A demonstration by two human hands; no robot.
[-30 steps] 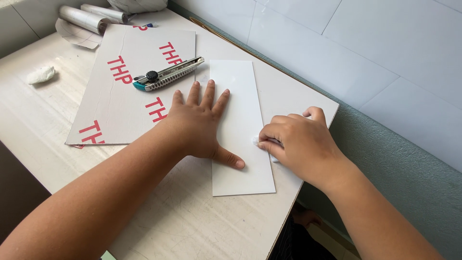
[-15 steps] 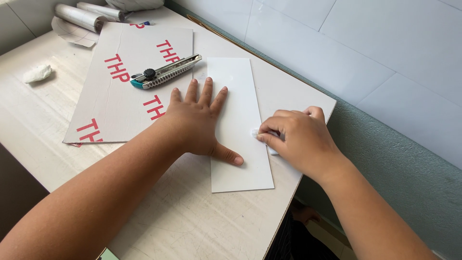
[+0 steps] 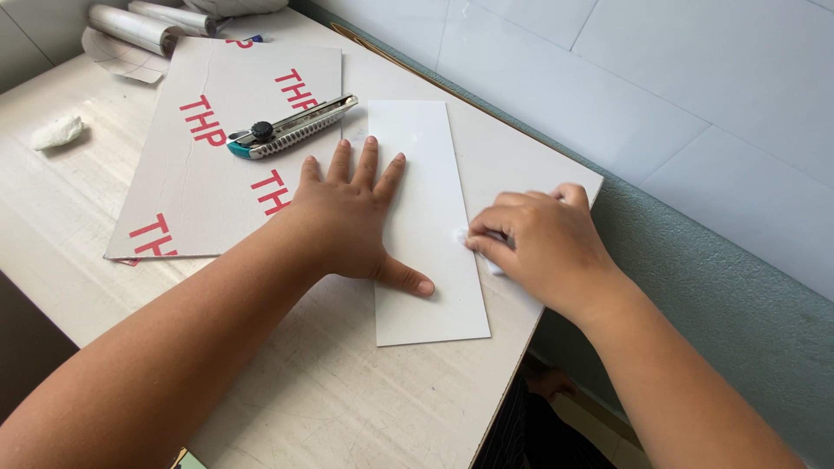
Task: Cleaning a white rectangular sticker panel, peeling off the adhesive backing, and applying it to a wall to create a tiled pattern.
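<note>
I see my left hand (image 3: 347, 221) flat, fingers spread, pinning the white panel (image 3: 426, 217); my right hand (image 3: 539, 247) pinches a small white wad (image 3: 462, 236) at its edge, wiping seemingly underway.

Colours and patterns noted at workstation.

White, glossy, unpatterned: rectangular panel (image 3: 426, 221). Small white wad (image 3: 473, 243), pinched at the fingertips of the right hand (image 3: 539, 252). Pale grey cardboard sheet (image 3: 230, 148), printed with bold red block lettering, repeated in several places. Utility knife (image 3: 291, 128): silver metal body, teal end, black round knob. Light beige wood-grain finish, faint streaks: table (image 3: 347, 399). Crumpled white scrap (image 3: 57, 132) near the far left edge. White rolls (image 3: 148, 22) at the top, one with a faint grid on a loose flap. Wall: dull grey-green band (image 3: 721, 287) below, pale white tiles (image 3: 660, 78) above, thin grey joints. Left hand (image 3: 347, 221) bare, no markings.
</note>
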